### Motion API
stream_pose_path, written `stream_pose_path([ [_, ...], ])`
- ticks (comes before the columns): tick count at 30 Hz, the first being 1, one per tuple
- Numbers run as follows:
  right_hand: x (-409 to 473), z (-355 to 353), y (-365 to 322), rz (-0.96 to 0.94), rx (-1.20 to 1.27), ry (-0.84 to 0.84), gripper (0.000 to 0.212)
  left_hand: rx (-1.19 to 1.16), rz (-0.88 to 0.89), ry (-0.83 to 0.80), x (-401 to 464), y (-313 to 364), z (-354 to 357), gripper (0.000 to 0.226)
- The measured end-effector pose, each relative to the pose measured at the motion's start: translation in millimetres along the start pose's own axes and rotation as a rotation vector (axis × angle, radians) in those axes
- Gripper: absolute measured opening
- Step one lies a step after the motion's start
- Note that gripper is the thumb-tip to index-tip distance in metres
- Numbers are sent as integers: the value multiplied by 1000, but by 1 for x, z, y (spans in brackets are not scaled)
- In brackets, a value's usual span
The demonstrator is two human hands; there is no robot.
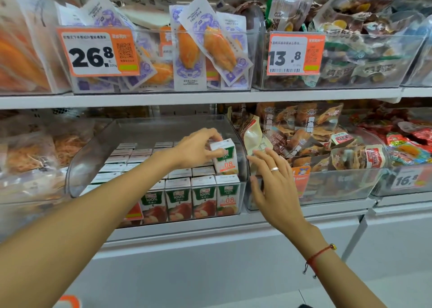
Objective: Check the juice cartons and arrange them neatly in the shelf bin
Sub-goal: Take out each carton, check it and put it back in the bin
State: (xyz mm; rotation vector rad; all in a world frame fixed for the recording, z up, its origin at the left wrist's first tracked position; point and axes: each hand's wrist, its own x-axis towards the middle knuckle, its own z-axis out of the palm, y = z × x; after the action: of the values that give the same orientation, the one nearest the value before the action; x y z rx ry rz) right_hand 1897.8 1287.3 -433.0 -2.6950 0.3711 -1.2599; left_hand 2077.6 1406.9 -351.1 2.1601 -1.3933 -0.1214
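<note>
On the lower shelf we see a clear shelf bin packed with juice cartons standing upright in rows, their white tops facing up and green-and-red fronts pressed against the bin's front wall. One raised carton sits above the others near the bin's right wall, tilted slightly, with a green band and an orange "0.8" on its face. Its lower end is among the tops of the cartons below.

To the right, a second clear bin holds a loose heap of brown and tan snack packets, and further right another bin carries red packets behind a price label reading 16.8. On the upper shelf, one bin holds white and purple sachets with orange contents behind a 26.8 price tag; the bin beside it holds mixed packets behind a 13.8 tag.

Our left hand reaches into the juice bin from the lower left, fingers curled over the top of the raised carton and thumb against its front, gripping it. Our right hand hangs just outside the bin's right wall with fingers spread and relaxed, holding nothing; it wears a ring, and a red string bracelet circles the wrist.
</note>
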Motion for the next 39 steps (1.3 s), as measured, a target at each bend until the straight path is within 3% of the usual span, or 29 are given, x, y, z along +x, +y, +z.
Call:
stream_pose_path([
  [5, 7, -20, -26, 46, 82, 72, 34, -384, -66, 331, -40, 11, 1, 11],
  [8, 10, -31, -53, 50, 235, 5, 27, -581, -189, 465, -66, 19, 0, 17],
  [13, 24, -39, -105, 322, 713, -377, 28, -812, -371, 415, -128, 24, 0, 27],
  [18, 31, -25, -143, 406, 1020, -532, 29, -888, -406, 464, -172, 15, 1, 50],
  [22, 17, -8, -149, 460, 1098, -559, 22, -946, -480, 457, -186, -2, 8, 56],
  [25, 15, -2, -150, 554, 1105, -529, 25, -1005, -538, 352, -190, -11, 11, 59],
  [28, 16, 1, -151, 642, 1103, -508, 29, -973, -511, 278, -196, -15, 11, 43],
  [31, 15, 2, -149, 661, 1136, -547, 29, -945, -502, 323, -199, -14, 11, 33],
  [36, 14, -2, -142, 583, 1189, -776, 33, -1022, -495, 445, -199, -11, 7, 30],
  [39, 11, -1, -140, 562, 1180, -774, 38, -1034, -487, 467, -199, -14, 7, 31],
])
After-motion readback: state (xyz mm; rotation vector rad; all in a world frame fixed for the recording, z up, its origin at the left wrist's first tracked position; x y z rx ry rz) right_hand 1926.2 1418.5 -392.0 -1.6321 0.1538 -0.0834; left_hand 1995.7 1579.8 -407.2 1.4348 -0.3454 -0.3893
